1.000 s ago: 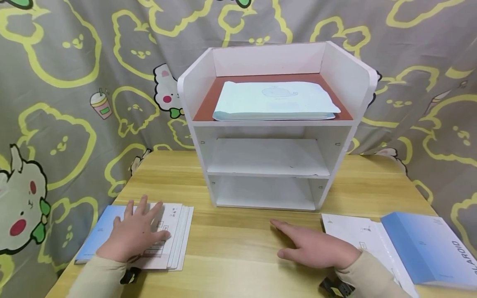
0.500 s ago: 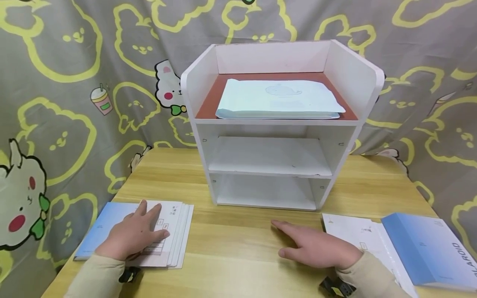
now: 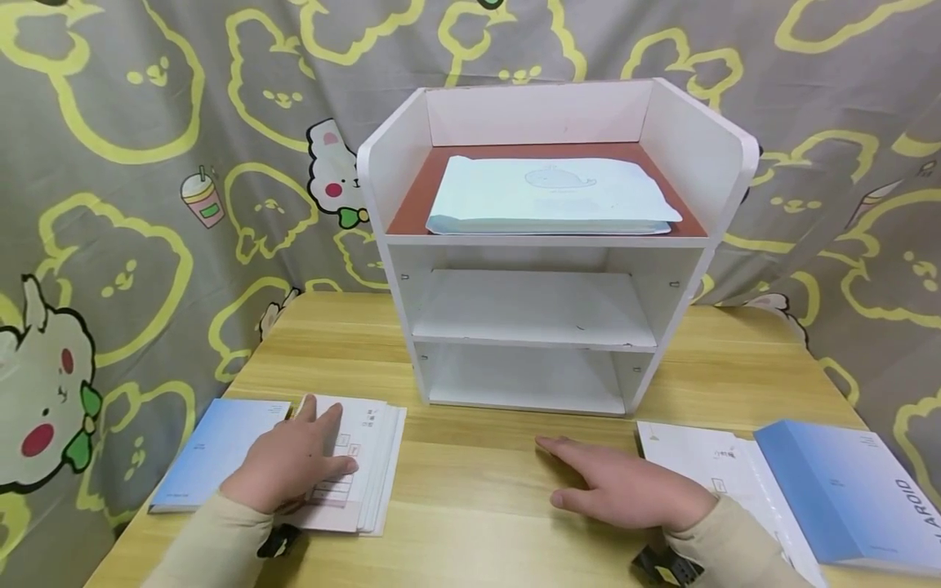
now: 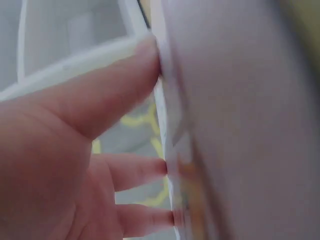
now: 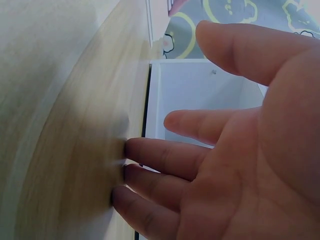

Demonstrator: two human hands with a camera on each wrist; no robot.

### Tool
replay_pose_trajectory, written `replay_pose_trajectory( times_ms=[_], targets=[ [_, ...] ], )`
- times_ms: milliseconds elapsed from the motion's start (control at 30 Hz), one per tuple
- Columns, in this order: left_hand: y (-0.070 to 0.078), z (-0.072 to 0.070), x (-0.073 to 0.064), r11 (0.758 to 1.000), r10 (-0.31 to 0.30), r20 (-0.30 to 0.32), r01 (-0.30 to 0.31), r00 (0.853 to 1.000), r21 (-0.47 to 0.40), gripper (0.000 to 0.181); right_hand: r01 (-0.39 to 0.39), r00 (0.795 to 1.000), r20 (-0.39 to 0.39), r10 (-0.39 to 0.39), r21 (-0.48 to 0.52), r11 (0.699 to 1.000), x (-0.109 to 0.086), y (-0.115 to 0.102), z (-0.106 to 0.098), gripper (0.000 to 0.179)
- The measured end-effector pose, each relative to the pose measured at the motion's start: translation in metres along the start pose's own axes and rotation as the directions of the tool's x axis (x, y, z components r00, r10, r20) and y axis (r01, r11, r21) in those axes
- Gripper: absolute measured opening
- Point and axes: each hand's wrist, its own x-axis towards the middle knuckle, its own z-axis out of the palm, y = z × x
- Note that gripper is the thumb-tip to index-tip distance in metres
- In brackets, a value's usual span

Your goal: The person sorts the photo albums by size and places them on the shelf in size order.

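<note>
My left hand lies over a stack of white printed sheets or packets, its fingers spread and its thumb near the stack's right side. In the left wrist view, the thumb and fingertips press against the white top surface. Just left of the stack lies a blue-and-white book. My right hand rests on the wooden table with fingers extended, holding nothing. Its lower fingertips touch the wood in the right wrist view. Beside its wrist is another white printed packet.
A white shelf unit stands at the back middle of the table. On its top level lies a pale packet with a whale drawing. A thick blue-and-white book lies far right. Patterned grey curtain hangs behind.
My left hand has slid the white stack slightly to the right, baring more of the blue book, which stays put. The right hand has not moved.
</note>
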Motion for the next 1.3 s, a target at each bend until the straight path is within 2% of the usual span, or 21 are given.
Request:
replay_pose_trajectory(
  times_ms=[133, 467, 567, 667, 867, 1033, 1133, 1200, 1300],
  targets=[
    [0.017, 0.002, 0.002, 0.997, 0.072, -0.018, -0.072, 0.997, -0.009, 0.094, 0.001, 1.000, -0.003, -0.001, -0.006, 1.000, 0.001, 0.002, 0.001, 0.073],
    [0.065, 0.010, 0.009, 0.986, 0.168, -0.060, -0.167, 0.984, 0.018, 0.089, 0.011, 1.000, -0.006, -0.011, 0.002, 1.000, 0.002, 0.004, 0.004, 0.074],
    [0.079, 0.015, 0.011, 0.976, 0.218, -0.090, -0.215, 0.972, 0.042, 0.088, 0.013, 1.000, -0.006, -0.013, 0.000, 1.000, 0.002, 0.004, 0.004, 0.073],
    [0.093, 0.020, 0.014, 0.960, 0.278, -0.124, -0.271, 0.952, 0.074, 0.085, 0.009, 1.000, -0.008, -0.010, -0.005, 1.000, 0.002, 0.004, 0.004, 0.073],
    [0.122, 0.022, 0.018, 0.932, 0.361, -0.174, -0.350, 0.916, 0.093, 0.084, 0.008, 1.000, -0.014, -0.008, -0.009, 1.000, 0.003, 0.003, 0.004, 0.073],
    [0.147, 0.027, 0.022, 0.915, 0.402, -0.175, -0.390, 0.899, 0.100, 0.085, 0.017, 0.999, -0.037, -0.018, -0.020, 1.000, 0.003, 0.002, 0.005, 0.071],
    [0.159, 0.029, 0.024, 0.911, 0.411, -0.194, -0.394, 0.891, 0.121, 0.083, 0.010, 0.998, -0.066, -0.014, -0.064, 0.998, 0.003, 0.000, 0.005, 0.066],
    [0.163, 0.028, 0.025, 0.908, 0.417, -0.208, -0.396, 0.885, 0.136, 0.081, -0.001, 0.997, -0.083, -0.008, -0.104, 0.995, 0.003, -0.001, 0.006, 0.064],
    [0.163, 0.027, 0.026, 0.909, 0.416, -0.195, -0.400, 0.888, 0.114, 0.081, -0.015, 0.996, -0.094, 0.001, -0.147, 0.989, 0.003, -0.002, 0.006, 0.064]
  ],
)
